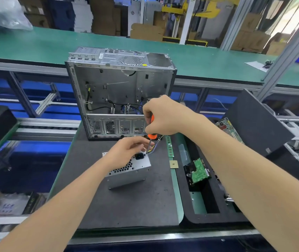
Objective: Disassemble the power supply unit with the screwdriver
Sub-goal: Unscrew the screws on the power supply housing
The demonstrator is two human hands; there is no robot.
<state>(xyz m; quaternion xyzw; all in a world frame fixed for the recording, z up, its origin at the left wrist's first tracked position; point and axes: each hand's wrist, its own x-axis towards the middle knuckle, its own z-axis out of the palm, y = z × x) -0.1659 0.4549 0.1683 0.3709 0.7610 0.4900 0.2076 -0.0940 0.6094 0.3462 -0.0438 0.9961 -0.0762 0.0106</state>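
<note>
— While the screwdriver (152, 136) is gripped by the right hand (163, 117), with all its fingers wrapped tightly round the orange handle, what is most to be feared?

— A slip is judged the chief risk. The tip is set down just beyond the fingertips of the left hand (126, 150), at the far upper corner of the power supply unit (129, 170). That unit lies on the dark mat (126, 206), partly under the left palm. If the tip is not seated squarely in the screw head, it could be thrown off and driven into those fingertips.

— How are the left fingers placed?

— They are bent and bunched together over the unit's top edge, close beside the shaft. Whether the shaft is pinched or the housing is only pressed cannot be told. The screw itself is hidden.

— Is anything else put at risk?

— The cable bundle (154, 147) emerges just to the right of the left fingertips, directly below the right hand's curled fingers. A wire could be nicked or snagged by a wandering tip. If force is applied off-centre while the housing is loosely held, the unit could be shifted or tipped. A freed screw could also be lost on the mat, or rolled toward the memory stick (169, 146) lying further right of those fingertips.
</note>
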